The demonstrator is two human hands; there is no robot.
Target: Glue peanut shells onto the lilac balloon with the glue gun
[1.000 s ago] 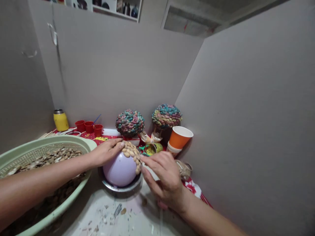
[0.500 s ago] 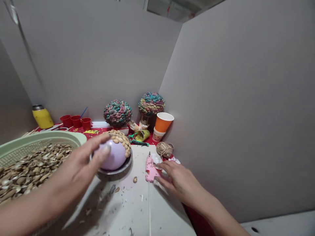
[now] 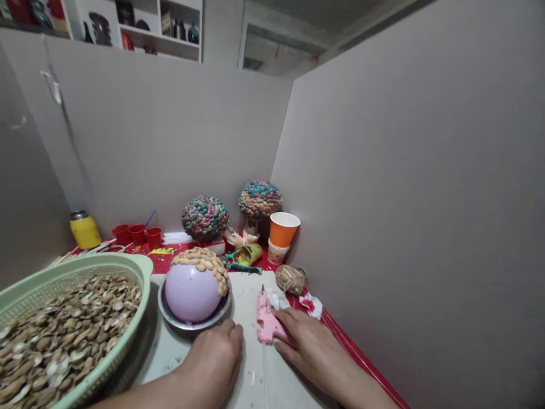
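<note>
Pointing away, the glue gun (image 3: 265, 325) is lying on the table (image 3: 246, 301), the half-curled right hand (image 3: 310, 345) straddling its handle (image 3: 282, 334), grip unclear; the left hand (image 3: 216, 355), loosely fisted, contents hidden, is resting nearer the balloon (image 3: 189, 296).

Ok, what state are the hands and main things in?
Pink glue gun: lying on its side
Right hand: on its handle, grip unclear
Left hand: fingers curled, contents hidden
Lilac balloon: inflated, partly covered with shells
Metal bowl: holding the balloon
Green basket: filled with shells
Twine: wound up
Yellow tin: tipped over
Orange cup: mouth up
</note>
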